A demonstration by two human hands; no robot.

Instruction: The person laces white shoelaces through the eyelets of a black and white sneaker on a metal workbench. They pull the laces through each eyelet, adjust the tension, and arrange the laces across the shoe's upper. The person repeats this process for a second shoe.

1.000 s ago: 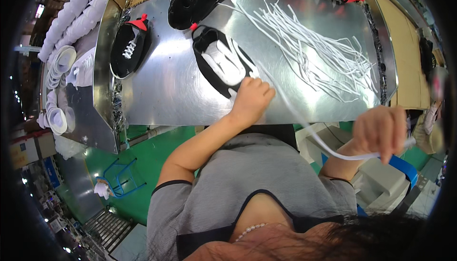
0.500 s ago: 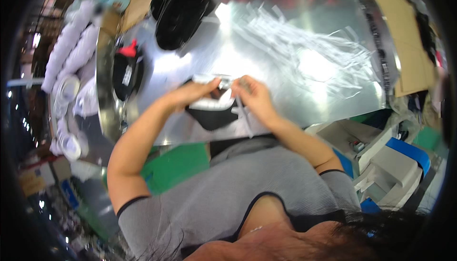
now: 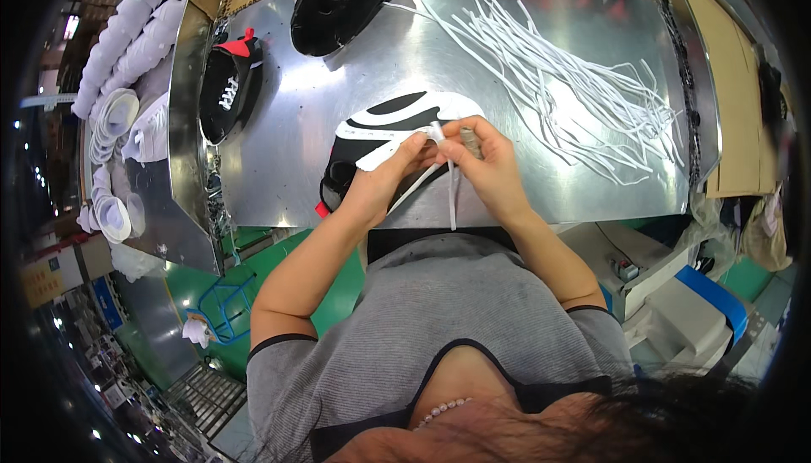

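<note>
A black and white shoe upper (image 3: pixel 358 151) lies tilted on the metal table under my hands, its red heel tab (image 3: pixel 322 209) toward the near left. My left hand (image 3: pixel 390 177) is closed on the upper's edge, fingertips pinched around the lacing area. Beside it my right hand (image 3: pixel 494 167) pinches a white shoelace (image 3: pixel 452 197), with a greyish-brown wrap (image 3: pixel 470 142) on one finger. Two lengths of lace hang from between the hands toward the table's near edge. The fingers hide the eyelets and the exact spot where the lace passes.
Loose white shoelaces (image 3: pixel 562 83) spread over the right of the metal table (image 3: pixel 296 146). A laced black shoe (image 3: pixel 224 95) with a red tab stands at the left raised edge. Larger black shoe pieces (image 3: pixel 342 7) sit at the back. White stacked parts (image 3: pixel 127 57) lie beyond the left edge.
The upper has turned, its white-striped side now facing up and away from me. Both hands have shifted slightly right and nearer, close together. The head view has moved too.
</note>
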